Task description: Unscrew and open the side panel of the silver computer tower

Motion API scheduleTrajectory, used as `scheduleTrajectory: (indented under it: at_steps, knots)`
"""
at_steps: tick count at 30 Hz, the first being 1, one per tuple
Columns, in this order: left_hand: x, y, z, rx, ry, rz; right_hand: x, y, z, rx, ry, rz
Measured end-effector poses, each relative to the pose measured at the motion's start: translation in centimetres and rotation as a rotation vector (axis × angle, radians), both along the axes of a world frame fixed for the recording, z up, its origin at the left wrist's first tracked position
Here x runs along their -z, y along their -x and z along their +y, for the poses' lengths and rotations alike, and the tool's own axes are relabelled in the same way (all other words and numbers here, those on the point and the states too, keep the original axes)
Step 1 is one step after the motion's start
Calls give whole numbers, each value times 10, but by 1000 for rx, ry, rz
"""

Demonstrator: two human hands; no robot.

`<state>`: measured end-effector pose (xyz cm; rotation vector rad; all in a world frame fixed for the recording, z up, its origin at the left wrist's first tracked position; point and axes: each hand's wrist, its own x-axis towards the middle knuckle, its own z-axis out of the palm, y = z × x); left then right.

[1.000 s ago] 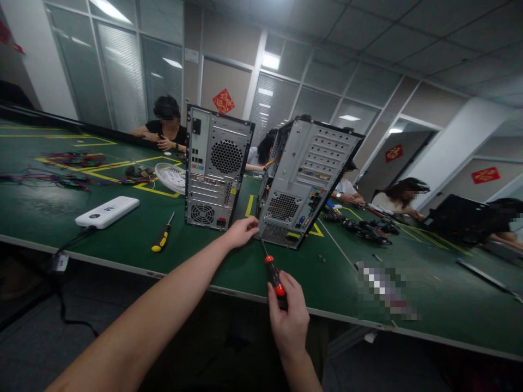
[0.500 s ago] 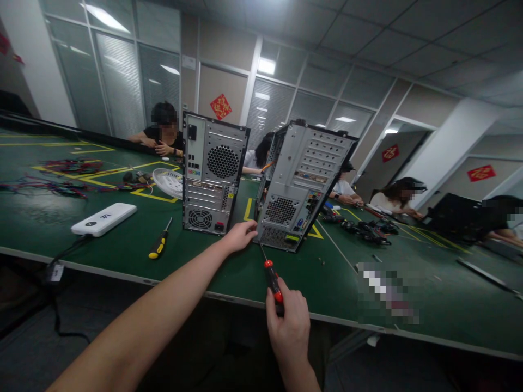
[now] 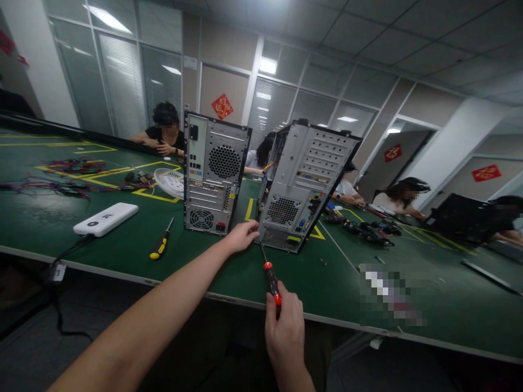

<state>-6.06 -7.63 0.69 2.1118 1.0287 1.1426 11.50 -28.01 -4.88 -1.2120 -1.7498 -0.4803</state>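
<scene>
My right hand (image 3: pixel 287 321) is wrapped around the black and red handle of a screwdriver (image 3: pixel 271 283). Its shaft points up and away, the tip at the lower left corner of a computer case (image 3: pixel 281 212). This case stands upright, its metal back with ports and vents facing me. At the same corner, the curled fingers of my left hand (image 3: pixel 244 236) grip the case's edge; the fingertips are partly hidden. Just left of it stands a second computer case (image 3: pixel 208 185), also with its back towards me.
A yellow and black screwdriver (image 3: pixel 160 244) and a white power bank (image 3: pixel 107 219) with a cable lie left on the green table (image 3: pixel 204 272). Bundled cables (image 3: pixel 370 231) lie right, near a metal strip (image 3: pixel 490 276). Small screws (image 3: pixel 323 262) lie nearby. Several people sit across the table.
My right hand has turned slightly around the screwdriver handle and shifted a little left. My left hand and both cases keep their places; the view has moved slightly.
</scene>
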Motion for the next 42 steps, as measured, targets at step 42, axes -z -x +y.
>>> scheduleTrajectory:
  at_steps: [42]
  knots:
    - [9, 0, 7, 6, 42, -48, -10, 8, -9, -130, 78, -90]
